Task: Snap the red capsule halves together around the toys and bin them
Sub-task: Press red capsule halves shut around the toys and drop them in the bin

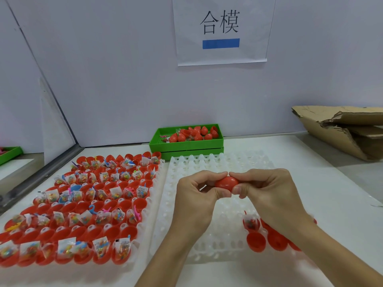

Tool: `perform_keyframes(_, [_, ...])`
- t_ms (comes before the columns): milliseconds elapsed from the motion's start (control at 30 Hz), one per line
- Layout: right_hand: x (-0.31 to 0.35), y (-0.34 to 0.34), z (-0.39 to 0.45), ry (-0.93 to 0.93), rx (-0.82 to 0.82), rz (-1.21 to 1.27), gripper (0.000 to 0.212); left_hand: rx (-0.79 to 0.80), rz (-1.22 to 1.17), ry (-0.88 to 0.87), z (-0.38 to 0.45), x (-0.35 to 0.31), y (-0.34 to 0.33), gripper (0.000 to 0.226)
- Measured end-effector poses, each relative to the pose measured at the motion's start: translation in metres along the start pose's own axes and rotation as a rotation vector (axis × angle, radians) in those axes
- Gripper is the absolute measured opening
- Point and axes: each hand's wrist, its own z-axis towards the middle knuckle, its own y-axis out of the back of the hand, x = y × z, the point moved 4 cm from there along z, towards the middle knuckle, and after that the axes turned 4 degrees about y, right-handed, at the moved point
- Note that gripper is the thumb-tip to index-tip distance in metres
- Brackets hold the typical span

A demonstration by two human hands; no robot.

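Both hands gripping one glossy red plastic egg-shaped capsule (226, 183) above the white moulded plastic tray (209, 206). Left hand (199, 195) pinching the capsule's left end between thumb and curled forefinger; right hand (267, 193) pinching the right end the same way, the two forefinger tips nearly meeting over the top. Each grip is closing tight on its half, nothing else held. Opposed end-on holds like this are probably for pushing the halves toward each other along the seam, so the snap step looks in progress or just finishing; no gap showing between the halves, seam itself hidden by fingers.

Capsule's long axis is lying roughly level, running left-right between the hands, tilting slightly. Which end is the pointed one: cannot tell, both ends are covered.

Outward from the capsule: a few open red capsule cups (256, 242), one carrying a clear toy bag (250, 222), are sitting in the white tray's near right part, under the right forearm, open side up so toys stay in. Left of the capsule, a second tray full of red halves with bagged colourful toys (83, 204) is waiting on the white bench (331, 204). Behind the capsule, against the wall, the green plastic bin (186, 141) is holding closed capsules, likely the drop target. Crushed brown cardboard (342, 131) is lying far right of the bin.
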Motion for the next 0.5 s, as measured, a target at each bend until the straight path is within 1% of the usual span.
perform_keyframes(100, [0.000, 0.000, 0.002, -0.006, -0.005, 0.012, 0.034, -0.010, -0.006, -0.011, 0.001, -0.001, -0.001, 0.041])
perform_keyframes(267, [0.005, 0.000, 0.005, 0.023, -0.013, 0.022, 0.042, -0.009, -0.017, -0.014, 0.002, -0.002, -0.004, 0.039])
perform_keyframes(367, [0.004, -0.001, 0.008, -0.002, 0.025, 0.032, 0.040, 0.012, -0.028, -0.021, 0.002, -0.002, -0.003, 0.034])
perform_keyframes(500, [0.002, 0.002, 0.013, -0.071, 0.059, 0.151, 0.029, 0.064, -0.076, -0.001, 0.003, -0.002, -0.002, 0.024])
